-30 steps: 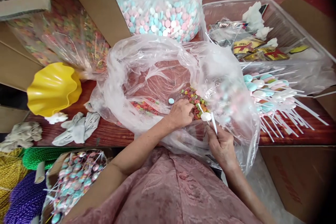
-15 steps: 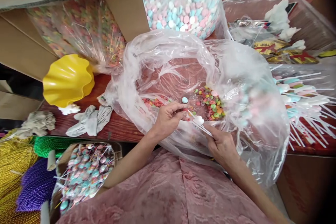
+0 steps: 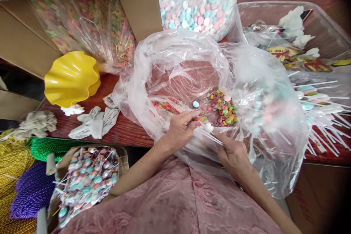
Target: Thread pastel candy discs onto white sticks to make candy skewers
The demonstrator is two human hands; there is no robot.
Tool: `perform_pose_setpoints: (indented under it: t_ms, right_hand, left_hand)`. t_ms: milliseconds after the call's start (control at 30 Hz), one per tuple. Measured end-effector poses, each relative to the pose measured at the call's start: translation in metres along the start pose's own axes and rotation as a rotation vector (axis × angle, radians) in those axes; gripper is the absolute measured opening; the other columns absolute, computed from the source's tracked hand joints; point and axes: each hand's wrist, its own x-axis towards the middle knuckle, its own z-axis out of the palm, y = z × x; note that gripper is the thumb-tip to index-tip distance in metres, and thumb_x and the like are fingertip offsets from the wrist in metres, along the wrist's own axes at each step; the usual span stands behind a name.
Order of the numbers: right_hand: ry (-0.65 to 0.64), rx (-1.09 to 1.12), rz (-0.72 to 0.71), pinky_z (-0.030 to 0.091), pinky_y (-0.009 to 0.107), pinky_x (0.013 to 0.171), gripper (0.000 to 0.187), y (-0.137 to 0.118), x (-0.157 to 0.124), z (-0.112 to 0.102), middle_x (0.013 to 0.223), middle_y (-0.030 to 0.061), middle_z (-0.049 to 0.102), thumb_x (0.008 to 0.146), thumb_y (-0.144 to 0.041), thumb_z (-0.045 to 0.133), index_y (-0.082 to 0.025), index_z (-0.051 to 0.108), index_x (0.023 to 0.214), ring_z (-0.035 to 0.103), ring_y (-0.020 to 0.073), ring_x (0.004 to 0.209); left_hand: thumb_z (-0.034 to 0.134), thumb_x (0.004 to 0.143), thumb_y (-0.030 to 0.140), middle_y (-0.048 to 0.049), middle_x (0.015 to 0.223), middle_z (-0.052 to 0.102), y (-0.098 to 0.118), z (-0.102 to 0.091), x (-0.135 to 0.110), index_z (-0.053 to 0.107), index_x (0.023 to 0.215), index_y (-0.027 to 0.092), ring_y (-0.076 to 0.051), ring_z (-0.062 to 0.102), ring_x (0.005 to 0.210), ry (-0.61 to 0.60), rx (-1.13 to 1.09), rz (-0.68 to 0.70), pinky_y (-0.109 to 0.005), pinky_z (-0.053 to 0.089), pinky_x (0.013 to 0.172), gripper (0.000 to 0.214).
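My right hand point(image 3: 233, 153) grips several thin white lollipop sticks point(image 3: 214, 139), which slant up and left over an open clear plastic bag point(image 3: 142, 51). A white candy point(image 3: 208, 127) sits at the upper end of the sticks. Close to it, the fingers of my left hand point(image 3: 179, 129) are pinched together; a bit of red shows by the fingertips, but what they hold is mostly hidden. Inside the bag lie small coloured ring candies point(image 3: 223, 111), a pale blue candy point(image 3: 195, 104) and a pink candy point(image 3: 227, 98).
Candy lollipops point(image 3: 323, 106) lie on the right, and more fill a box point(image 3: 123, 161) at lower left. Behind stand a bag of pastel candies point(image 3: 200, 14) and a bag of ring candies point(image 3: 93, 33). A yellow wavy bowl point(image 3: 71, 78) and grey gloves point(image 3: 95, 122) are left.
My left fingers have closed in tighter, and the stick end that showed at their tips is now covered. The view has shifted slightly. My right hand keeps its grip.
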Motion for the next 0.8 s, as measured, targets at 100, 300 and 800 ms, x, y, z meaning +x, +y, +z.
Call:
perform_pose_setpoints:
  t_ms: [100,300,800]
  right_hand:
    - [0.016,0.139,0.009,0.057,0.027,0.062,0.044,0.0,-0.001,0.003,0.09,0.0069,0.078,0.082,-0.008,0.044,-0.017,0.072,0.114,0.072,0.019,0.067]
    - [0.007,0.434,0.17,0.051,0.024,0.055,0.031,-0.005,-0.001,0.005,0.074,0.0018,0.072,0.091,-0.017,0.049,-0.019,0.074,0.109,0.062,0.0142,0.055]
    - [0.167,0.51,0.629,0.028,0.026,0.045,0.035,0.066,0.037,-0.033,0.055,-0.0045,0.04,0.091,-0.05,0.055,-0.018,0.066,0.082,0.035,0.0104,0.047]
  left_hand:
    - [0.067,0.079,0.014,-0.0041,0.088,0.074,0.003,0.0,0.001,0.074,0.107,0.018,-0.014,0.068,0.08,-0.009,-0.137,-0.071,-0.028,0.056,0.077,0.029]
    - [0.084,0.068,0.022,0.0011,0.081,0.072,0.016,0.01,0.009,0.063,0.124,0.021,-0.011,0.067,0.072,-0.055,-0.725,-0.433,-0.027,0.055,0.074,0.06]
    - [0.06,0.081,0.021,-0.0043,0.066,0.061,-0.001,0.065,0.132,0.067,0.066,0.012,-0.016,0.056,0.069,-0.548,0.465,0.0,-0.03,0.043,0.071,0.019]
